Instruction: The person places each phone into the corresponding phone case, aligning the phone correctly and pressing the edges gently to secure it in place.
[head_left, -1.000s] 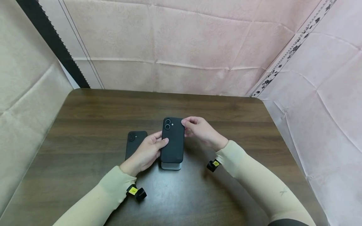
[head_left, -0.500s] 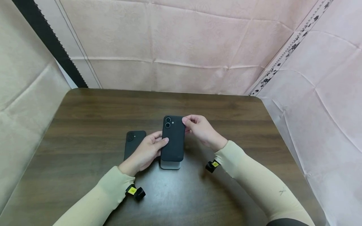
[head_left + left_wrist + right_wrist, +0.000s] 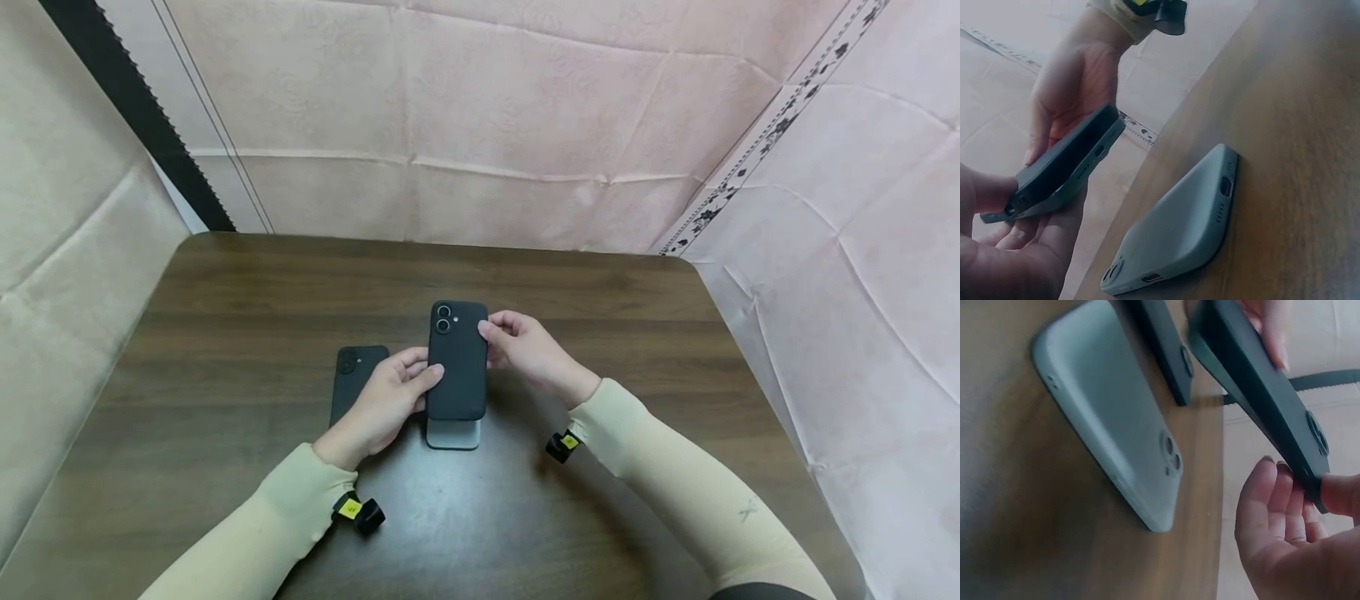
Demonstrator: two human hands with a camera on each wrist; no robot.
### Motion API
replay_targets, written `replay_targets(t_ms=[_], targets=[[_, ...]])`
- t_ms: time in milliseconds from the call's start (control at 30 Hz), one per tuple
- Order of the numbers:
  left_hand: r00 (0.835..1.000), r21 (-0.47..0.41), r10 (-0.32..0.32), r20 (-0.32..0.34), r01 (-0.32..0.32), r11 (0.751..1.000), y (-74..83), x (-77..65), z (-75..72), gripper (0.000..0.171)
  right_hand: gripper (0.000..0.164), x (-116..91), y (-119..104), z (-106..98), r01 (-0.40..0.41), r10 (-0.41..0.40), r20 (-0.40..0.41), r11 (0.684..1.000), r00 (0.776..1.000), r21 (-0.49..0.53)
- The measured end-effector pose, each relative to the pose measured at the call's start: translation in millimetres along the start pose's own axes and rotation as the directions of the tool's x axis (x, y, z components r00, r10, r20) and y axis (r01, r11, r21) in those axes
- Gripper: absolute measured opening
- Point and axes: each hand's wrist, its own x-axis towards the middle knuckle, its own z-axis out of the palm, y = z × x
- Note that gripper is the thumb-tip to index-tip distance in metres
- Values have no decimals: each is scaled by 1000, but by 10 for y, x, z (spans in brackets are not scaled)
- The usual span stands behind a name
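Both hands hold a black phone case [image 3: 459, 367], raised over the table with its two camera lenses facing up. My left hand [image 3: 386, 396] grips its left edge, thumb on the back. The right hand [image 3: 528, 350] pinches the upper right edge. In the left wrist view a greenish layer [image 3: 1079, 178] lies under the dark back, with a dark gap between them along one side. Below, on the table, lies a pale grey-green phone case [image 3: 1172, 212], camera side up; from the head its far part is hidden.
A second dark phone case [image 3: 356, 379] lies on the brown wooden table [image 3: 247, 333], left of the held one and partly behind the left hand. Pale cloth curtains [image 3: 510, 108] hang around the table's back and sides.
The held black phone case has moved slightly away from me, so more of the pale one below shows. The right hand has shifted a little down along its edge.
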Motion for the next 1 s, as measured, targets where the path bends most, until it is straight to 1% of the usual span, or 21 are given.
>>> replay_targets(t_ms=[100, 233, 367, 533, 600, 800, 1000], targets=[[999, -31, 31, -30, -32, 999, 6, 10, -10, 35, 25, -37, 43, 34, -7, 8, 48, 1000, 999, -17], [996, -42, 56, -67, -59, 997, 13, 13, -26, 36, 25, -96, 76, 70, 0, 3, 80, 999, 997, -38], [996, -46, 52, -71, -56, 997, 12, 12, -30, 37, 23, -142, 101, 85, 3, 1, 87, 999, 996, -47], [994, -51, 74, -79, -78, 996, 17, 25, -32, 37, 22, -166, 145, 118, 21, -13, 113, 997, 993, -74], [993, -49, 80, -85, -84, 995, 20, 25, -31, 37, 21, -170, 159, 137, 31, -22, 114, 996, 993, -82], [994, -52, 70, -85, -75, 996, 22, 16, -15, 37, 17, -183, 186, 169, 64, -56, 84, 993, 995, -97], [992, -49, 87, -91, -92, 995, 26, 12, -14, 38, 20, -191, 205, 187, 102, -94, 79, 990, 992, -101]])
